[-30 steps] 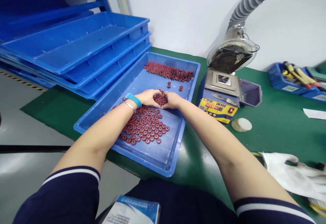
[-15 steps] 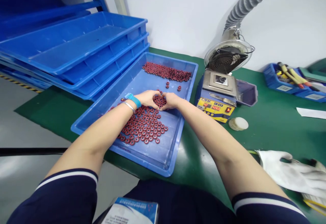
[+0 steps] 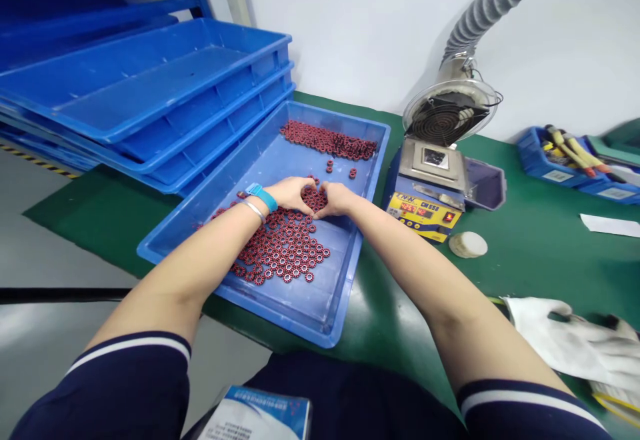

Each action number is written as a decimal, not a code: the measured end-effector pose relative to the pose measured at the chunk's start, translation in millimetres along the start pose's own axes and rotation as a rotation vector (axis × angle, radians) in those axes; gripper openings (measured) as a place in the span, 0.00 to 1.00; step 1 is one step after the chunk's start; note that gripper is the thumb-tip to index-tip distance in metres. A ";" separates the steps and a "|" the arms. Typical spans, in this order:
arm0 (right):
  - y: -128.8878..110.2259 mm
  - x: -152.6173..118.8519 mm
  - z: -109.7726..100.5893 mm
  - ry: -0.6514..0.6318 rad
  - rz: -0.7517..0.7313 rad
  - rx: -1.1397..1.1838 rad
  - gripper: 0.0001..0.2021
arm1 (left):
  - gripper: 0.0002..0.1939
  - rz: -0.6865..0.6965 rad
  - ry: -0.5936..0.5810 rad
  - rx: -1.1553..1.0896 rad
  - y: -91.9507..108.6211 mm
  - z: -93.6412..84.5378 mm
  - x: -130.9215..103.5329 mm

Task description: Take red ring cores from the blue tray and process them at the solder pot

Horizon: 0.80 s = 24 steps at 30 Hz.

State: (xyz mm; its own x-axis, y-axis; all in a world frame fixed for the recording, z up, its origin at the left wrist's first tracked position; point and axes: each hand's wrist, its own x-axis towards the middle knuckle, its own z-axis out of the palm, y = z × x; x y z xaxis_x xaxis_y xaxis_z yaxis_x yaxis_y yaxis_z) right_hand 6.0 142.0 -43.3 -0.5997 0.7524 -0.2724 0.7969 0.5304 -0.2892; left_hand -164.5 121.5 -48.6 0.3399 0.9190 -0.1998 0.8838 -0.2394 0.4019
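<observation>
Both hands reach into a shallow blue tray [image 3: 345,307] and curve toward each other, thumbs close together. My left hand [image 3: 295,195], with a turquoise band at the wrist, and my right hand [image 3: 336,200] are closed around a cluster of small red stator cores [image 3: 314,198]. Fingertips at the far side are partly hidden. Below the hands lies a loose spread of the same red toothed rings [image 3: 287,253], some under my left wrist. Packed rows of stator cores [image 3: 327,141] fill the tray's far end, with a few stray ones just before them.
Stacked blue trays [image 3: 150,87] stand at the left. Right of my tray are a yellow-fronted heating unit [image 3: 424,217] under a duct fan [image 3: 445,117], a round white lump [image 3: 468,245], a white glove [image 3: 555,333] and a blue tool bin [image 3: 550,160] on the green bench.
My hands have stayed almost still around the cluster of stator cores. The digits on the heating unit's display differ, and the view has shifted very slightly.
</observation>
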 end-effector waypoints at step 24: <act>-3.5 -24.6 -27.1 0.149 -0.083 -0.042 0.38 | 0.31 0.035 0.294 0.092 27.8 -22.0 -20.7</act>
State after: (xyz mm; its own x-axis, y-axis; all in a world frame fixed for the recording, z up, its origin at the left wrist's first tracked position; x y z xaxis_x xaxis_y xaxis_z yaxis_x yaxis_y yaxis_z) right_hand 20.0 132.2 -10.7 -0.6484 0.7535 -0.1090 0.7494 0.6064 -0.2659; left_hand -154.0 102.8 -13.7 0.2748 0.9577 0.0850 0.9031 -0.2874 0.3189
